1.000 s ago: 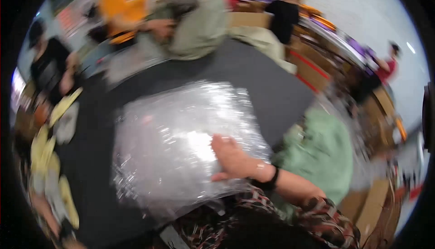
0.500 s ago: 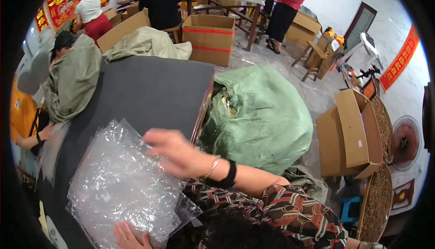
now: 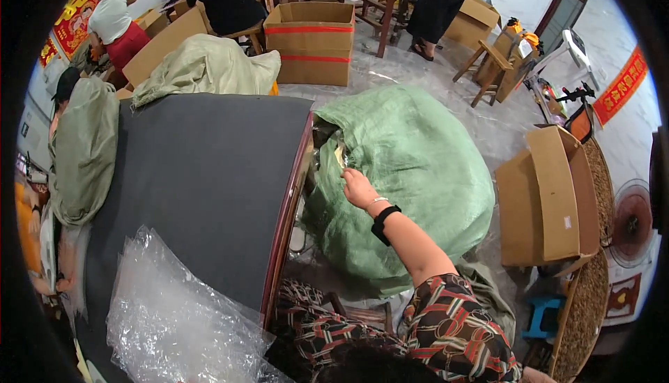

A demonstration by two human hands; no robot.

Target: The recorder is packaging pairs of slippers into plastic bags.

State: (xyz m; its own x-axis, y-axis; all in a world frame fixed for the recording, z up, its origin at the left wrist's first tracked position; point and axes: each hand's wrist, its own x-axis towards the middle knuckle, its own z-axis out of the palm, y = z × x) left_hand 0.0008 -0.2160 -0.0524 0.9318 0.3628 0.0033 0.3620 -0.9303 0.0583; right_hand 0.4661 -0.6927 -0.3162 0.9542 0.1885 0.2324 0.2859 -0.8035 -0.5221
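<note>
Hand (image 3: 357, 186) right, off the plastic (image 3: 174, 313) since 0.5 s ago, now at sack (image 3: 411, 174) mouth, 12 o'clock of wrist | fingers curled, grip unclear | left hand unseen | plastic lies loose on table (image 3: 202, 174), 7 o'clock.

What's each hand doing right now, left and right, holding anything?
Left hand: not in view.
Right hand: reaching into the mouth of the big green sack; fingers hidden, so whether it grips anything cannot be told.
</note>
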